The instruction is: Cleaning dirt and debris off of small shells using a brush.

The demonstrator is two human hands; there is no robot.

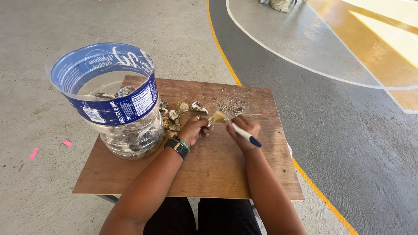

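A person seated at a small wooden table point(217, 174) cleans a shell point(209, 123) with a small brush point(237, 129); the left hand point(193, 130), a dark watch and beaded band at its wrist, is closed around the shell just above the board near its middle, while the right hand point(244, 132) is clamped on the brush's white and blue handle, bristles touching the shell; the shell looks small, hard, rough and irregular, likely light yet brittle at its edges, and best pinched across its thicker body rather than its thin rim; the brush looks light and stiff in the handle, soft at the tip, and is gripped low near the bristles; a loose pile of shells point(174, 117) lies just beside the left hand, against a cut-open clear plastic jug point(117, 104) with a blue label, which holds water and more shells; a scatter of grit point(233, 105) sits near the table's far edge; the table is a plain, scuffed brown board; around it is a concrete floor point(43, 95) painted with yellow and white court lines, with scraps of pink tape point(34, 153) to the left and sunlight at upper right.
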